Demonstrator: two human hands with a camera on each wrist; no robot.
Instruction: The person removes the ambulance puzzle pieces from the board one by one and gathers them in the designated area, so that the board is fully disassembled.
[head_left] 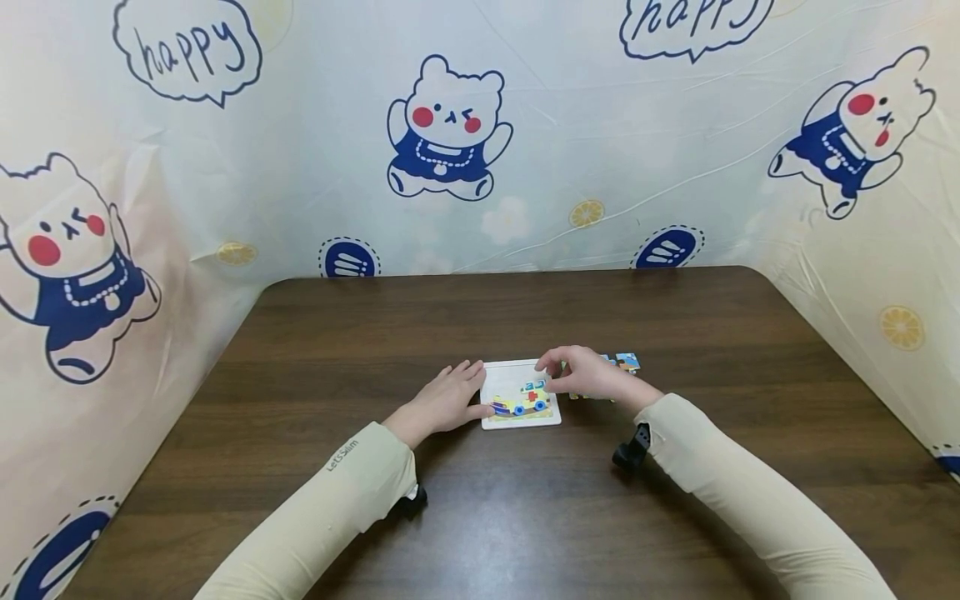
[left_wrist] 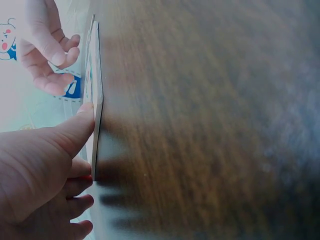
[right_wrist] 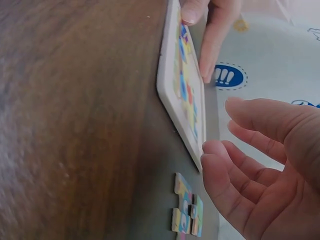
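A small white-framed jigsaw board lies on the table between the hands. Assembled pieces across its lower part form a colourful vehicle picture; the upper part shows bare white. My left hand rests at the board's left side, fingers extended, with the thumb on its edge. Over the board's right edge hovers my right hand, fingers loosely bent. In the right wrist view a gap shows between its thumb and fingers, with nothing held. Loose puzzle pieces lie right of the board, partly hidden by the right hand.
The brown wooden table extends around the board on all sides. Behind it and at both sides hangs a pale curtain printed with cartoon bears. A black wrist device sits below the right cuff.
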